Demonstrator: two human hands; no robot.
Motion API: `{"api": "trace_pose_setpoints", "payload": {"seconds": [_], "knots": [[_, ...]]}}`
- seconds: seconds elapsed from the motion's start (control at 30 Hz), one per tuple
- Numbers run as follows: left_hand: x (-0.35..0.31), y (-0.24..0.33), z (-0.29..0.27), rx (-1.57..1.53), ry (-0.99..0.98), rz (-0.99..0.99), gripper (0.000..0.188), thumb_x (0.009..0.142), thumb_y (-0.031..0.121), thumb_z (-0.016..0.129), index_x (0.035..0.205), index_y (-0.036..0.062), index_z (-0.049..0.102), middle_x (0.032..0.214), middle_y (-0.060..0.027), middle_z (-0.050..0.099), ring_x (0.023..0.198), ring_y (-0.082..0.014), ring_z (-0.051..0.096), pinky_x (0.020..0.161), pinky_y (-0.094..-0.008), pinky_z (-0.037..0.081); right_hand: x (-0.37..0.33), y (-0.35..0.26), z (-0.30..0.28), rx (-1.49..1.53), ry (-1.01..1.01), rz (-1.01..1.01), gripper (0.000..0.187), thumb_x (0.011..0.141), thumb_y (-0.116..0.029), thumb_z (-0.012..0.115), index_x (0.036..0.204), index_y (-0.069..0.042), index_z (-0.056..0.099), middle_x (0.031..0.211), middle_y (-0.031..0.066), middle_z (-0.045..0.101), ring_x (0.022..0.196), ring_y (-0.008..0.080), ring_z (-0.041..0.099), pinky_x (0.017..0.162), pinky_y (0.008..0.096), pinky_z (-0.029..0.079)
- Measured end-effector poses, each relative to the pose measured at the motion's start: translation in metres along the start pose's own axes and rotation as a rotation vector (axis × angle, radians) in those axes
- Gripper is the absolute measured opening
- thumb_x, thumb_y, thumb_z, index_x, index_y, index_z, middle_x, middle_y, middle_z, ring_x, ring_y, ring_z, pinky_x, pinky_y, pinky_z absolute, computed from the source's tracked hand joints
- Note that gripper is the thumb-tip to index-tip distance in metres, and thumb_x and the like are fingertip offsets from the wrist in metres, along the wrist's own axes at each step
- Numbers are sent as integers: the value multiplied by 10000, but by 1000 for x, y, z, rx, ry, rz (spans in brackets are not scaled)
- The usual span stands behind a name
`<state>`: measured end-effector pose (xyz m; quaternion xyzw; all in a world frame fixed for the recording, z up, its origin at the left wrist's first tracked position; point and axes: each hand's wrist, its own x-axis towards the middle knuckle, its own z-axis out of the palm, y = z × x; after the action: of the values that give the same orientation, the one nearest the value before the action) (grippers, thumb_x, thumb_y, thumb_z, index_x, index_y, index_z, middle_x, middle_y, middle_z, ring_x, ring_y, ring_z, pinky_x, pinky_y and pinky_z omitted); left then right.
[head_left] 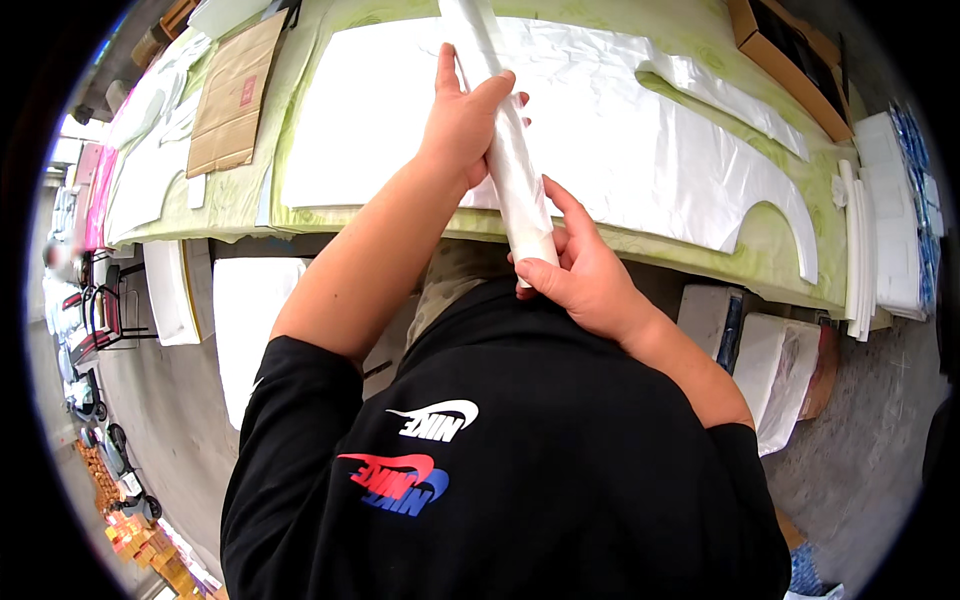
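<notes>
A long white roll of thin plastic film (513, 185) slants over the table's near edge, its lower end close to my body. My left hand (465, 125) grips it higher up, thumb across the front, fingertips showing past its right side and index finger stretched along it. Around the lower end, my right hand (585, 265) is closed from the right, with the thumb near the end's rim. Beneath and beyond the roll, a large white plastic sheet (620, 150) lies flat on the table, slightly creased, with curved cut-outs toward its right end.
A green patterned cloth covers the table (800, 265). On it rest a flat cardboard piece (237, 95) at left and an open cardboard box (795, 65) at far right. White rolls (855, 250) and stacked white packs (890, 210) stand at the right. Under the table are wrapped white bundles (772, 375).
</notes>
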<state>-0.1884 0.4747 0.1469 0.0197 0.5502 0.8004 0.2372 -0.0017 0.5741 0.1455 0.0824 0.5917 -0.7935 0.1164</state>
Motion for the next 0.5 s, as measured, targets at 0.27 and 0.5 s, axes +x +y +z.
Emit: {"api": "trace_pose_setpoints", "payload": {"seconds": [0.27,0.5], "knots": [[24,-5,-5,-55,-12,34,911,994,71,606,1651,288,13,1315,-201,522,913,-262,658,670,-400,594,-1,11,-8,-33,37,-40,970,905,-90,710,1637,-63,74,966,88,639,814,131,603,768,294,519],[-1,-24,-4,187,-56,75,1067,890,-11,647,1648,233,-62,1396,-211,466,948,-218,636,740,-384,602,-5,10,-17,-156,35,38,1012,851,-137,728,1648,-119,105,1045,102,619,927,161,589,888,342,496]]}}
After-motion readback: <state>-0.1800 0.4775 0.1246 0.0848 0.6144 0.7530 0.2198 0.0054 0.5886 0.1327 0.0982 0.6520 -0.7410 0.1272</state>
